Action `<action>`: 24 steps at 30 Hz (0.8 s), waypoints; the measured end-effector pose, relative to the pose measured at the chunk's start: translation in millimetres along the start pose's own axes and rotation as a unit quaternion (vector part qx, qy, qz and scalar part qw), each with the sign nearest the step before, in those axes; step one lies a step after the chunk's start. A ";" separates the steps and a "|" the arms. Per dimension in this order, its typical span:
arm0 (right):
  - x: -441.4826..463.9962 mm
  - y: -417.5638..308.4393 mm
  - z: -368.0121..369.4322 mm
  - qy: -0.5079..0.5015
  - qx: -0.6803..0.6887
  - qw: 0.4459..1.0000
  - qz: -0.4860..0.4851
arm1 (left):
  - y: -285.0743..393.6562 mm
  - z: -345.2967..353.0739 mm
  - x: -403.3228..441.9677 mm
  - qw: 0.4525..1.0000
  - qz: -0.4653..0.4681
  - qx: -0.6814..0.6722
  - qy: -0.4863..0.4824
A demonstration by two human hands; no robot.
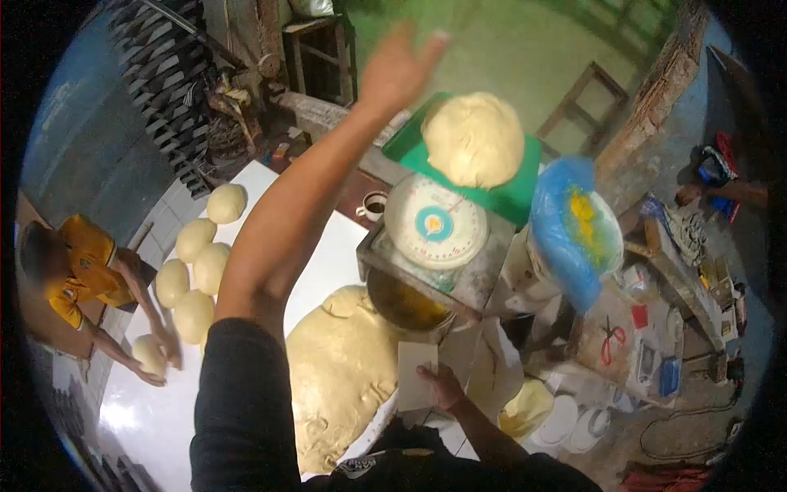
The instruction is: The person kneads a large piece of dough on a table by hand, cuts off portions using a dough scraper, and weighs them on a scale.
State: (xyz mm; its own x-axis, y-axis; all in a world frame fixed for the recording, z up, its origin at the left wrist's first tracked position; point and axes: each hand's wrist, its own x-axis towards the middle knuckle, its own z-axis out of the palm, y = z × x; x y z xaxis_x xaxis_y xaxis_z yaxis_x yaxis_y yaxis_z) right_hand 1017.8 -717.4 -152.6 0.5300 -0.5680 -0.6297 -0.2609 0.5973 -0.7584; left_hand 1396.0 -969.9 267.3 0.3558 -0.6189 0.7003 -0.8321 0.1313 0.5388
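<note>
My left hand (399, 74) is raised past the left side of a dial scale (437, 221), fingers apart and somewhat blurred, holding nothing. On the scale's green pan (520, 184) rests a big ball of dough (475, 141), just to the right of that hand. Low in the view, my right hand (443, 385) is closed on a flat, pale rectangular dough scraper (416, 373), thumb across its face. Left of the scraper a large mass of dough (340, 369) spreads over the white table (176, 422).
Several dough balls (194, 240) sit at the left; a co-worker (90, 262) has both hands on one. A cup (373, 207) stands by the scale. To the right are a bucket with a blue plastic bag (561, 234) and red scissors (611, 340).
</note>
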 end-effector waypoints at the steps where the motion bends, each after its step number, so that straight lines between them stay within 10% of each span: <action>1: 5.1 17.5 2.0 0.002 -0.070 0.998 -0.008 | 1.7 -37.3 -20.6 0.995 -0.028 -0.064 0.074; 3: -16.8 7.3 26.8 -0.023 -0.017 1.000 -0.001 | 1.9 -99.7 -106.5 0.973 -0.002 -0.213 0.092; 5: -35.1 -16.5 49.7 -0.045 0.036 0.998 -0.013 | -54.2 -125.5 -228.3 0.995 0.049 -0.045 0.078; 12: -65.6 25.2 122.9 -0.183 -0.034 0.979 -0.078 | -37.6 -247.0 -680.7 0.911 -0.206 0.215 -0.286; 19: -100.2 40.4 214.3 -0.200 -0.199 0.957 -0.072 | -20.0 -280.6 -744.8 0.912 -0.256 0.167 -0.273; 24: -59.0 107.5 202.0 -0.062 -0.422 0.873 -0.236 | -31.0 -285.0 -727.7 0.931 -0.206 0.163 -0.254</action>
State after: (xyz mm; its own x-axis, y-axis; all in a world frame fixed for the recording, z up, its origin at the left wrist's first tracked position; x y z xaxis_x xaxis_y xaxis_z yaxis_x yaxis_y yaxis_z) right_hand 1121.4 -505.4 -163.0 0.8090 -0.5410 -0.2297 -0.4635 -0.3469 -0.8154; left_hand 1284.1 -302.9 -125.6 0.4954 -0.8617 0.1101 -0.7842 -0.3892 0.4833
